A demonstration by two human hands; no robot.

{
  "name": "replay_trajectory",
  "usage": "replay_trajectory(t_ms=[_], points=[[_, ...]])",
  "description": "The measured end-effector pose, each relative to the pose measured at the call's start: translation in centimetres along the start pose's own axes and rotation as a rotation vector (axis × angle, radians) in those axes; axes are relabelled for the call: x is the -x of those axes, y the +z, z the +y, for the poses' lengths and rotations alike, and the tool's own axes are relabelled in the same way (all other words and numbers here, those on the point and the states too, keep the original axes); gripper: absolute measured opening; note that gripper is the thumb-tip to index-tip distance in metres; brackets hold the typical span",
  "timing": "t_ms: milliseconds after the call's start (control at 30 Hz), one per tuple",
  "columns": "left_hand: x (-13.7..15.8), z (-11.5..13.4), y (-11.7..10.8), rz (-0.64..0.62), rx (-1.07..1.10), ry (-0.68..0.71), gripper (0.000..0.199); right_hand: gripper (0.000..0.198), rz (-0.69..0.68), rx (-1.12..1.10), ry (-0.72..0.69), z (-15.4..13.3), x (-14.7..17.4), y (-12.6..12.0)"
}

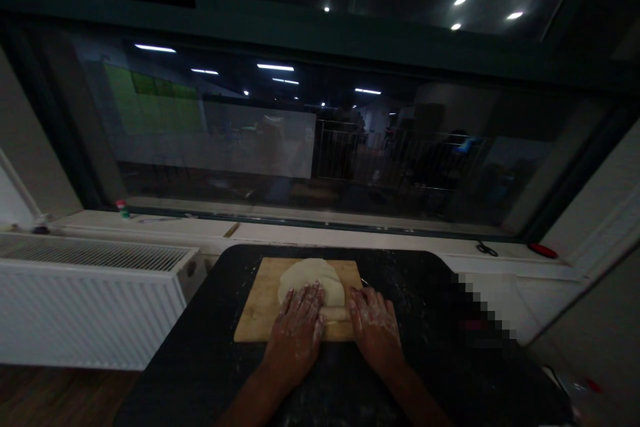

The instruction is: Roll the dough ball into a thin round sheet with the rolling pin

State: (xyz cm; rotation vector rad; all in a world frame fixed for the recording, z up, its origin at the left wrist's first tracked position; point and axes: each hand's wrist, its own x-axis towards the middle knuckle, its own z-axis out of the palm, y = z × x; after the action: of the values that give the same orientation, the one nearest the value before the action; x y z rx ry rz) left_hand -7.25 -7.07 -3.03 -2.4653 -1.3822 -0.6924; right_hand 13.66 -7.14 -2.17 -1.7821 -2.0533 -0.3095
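A flattened round of pale dough [313, 271] lies on a wooden cutting board [255, 303]. Across the near part of the dough runs a light wooden rolling pin [336, 315], visible only between my hands. My left hand [300, 317] lies over the pin's left part, its fingers stretched forward flat onto the dough. Over the right end of the pin, at the board's right edge, my right hand [374, 320] is curled, hiding that end. White flour or dough coats the fingers of both hands.
The board rests on a dark table [210, 320] with specks of flour. Behind it is a window sill [300, 235] bearing scissors [487, 249], a red-rimmed dark object [543, 251] and a small red-topped green bottle [123, 209]. A white radiator [90, 307] stands left.
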Motion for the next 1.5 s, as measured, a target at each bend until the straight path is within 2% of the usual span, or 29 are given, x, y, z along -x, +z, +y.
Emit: replay_trajectory(t_ms=[100, 200, 267, 400, 533, 633, 800, 1000, 1167, 1300, 1400, 1500], points=[[0.4, 0.2, -0.2, 0.019, 0.011, -0.001, 0.050, 0.046, -0.004, 0.000, -0.037, 0.4, -0.6, 0.3], [-0.5, -0.2, -0.1, 0.007, 0.029, -0.037, 0.046, 0.046, -0.093, 0.002, -0.070, 1.1, -4.3, 0.5], [-1.5, -0.8, 0.0, -0.011, 0.027, -0.082, 0.045, 0.045, -0.192, -0.014, -0.160, 1.3, -7.8, 0.5], [-3.7, -2.9, 0.2, -0.082, -0.057, -0.133, 0.046, 0.052, -0.355, -0.072, -0.426, 1.2, -13.6, 0.5], [-5.0, -4.0, 0.8, -0.192, -0.118, -0.186, 0.050, 0.051, -0.373, -0.105, -0.514, 1.1, -16.3, 1.9], [-5.1, -3.2, 1.6, -0.182, -0.127, -0.232, 0.050, 0.055, -0.437, -0.151, -0.512, 1.4, -16.9, 3.0], [-4.4, -0.6, 2.8, -0.036, -0.145, -0.267, 0.049, 0.054, -0.435, -0.173, -0.431, 2.3, -16.1, 3.6], [-2.9, 1.7, 3.3, 0.166, -0.111, -0.165, 0.047, 0.051, -0.331, -0.076, -0.424, 4.3, -11.4, 3.0], [-1.0, 3.1, 3.2, 0.302, -0.117, 0.012, 0.053, 0.049, -0.229, -0.070, -0.376, 5.9, -6.9, 2.1], [-1.2, 2.6, 3.2, 0.232, -0.086, 0.026, 0.053, 0.045, -0.195, -0.029, -0.313, 4.9, -7.1, 1.4], [-2.8, 0.8, 3.2, 0.133, -0.072, -0.029, 0.047, 0.043, -0.206, 0.080, -0.291, 3.0, -9.7, 1.1], [-4.4, -1.2, 2.8, 0.040, -0.083, -0.087, 0.042, 0.044, -0.249, 0.113, -0.358, 1.3, -13.1, 1.0]])
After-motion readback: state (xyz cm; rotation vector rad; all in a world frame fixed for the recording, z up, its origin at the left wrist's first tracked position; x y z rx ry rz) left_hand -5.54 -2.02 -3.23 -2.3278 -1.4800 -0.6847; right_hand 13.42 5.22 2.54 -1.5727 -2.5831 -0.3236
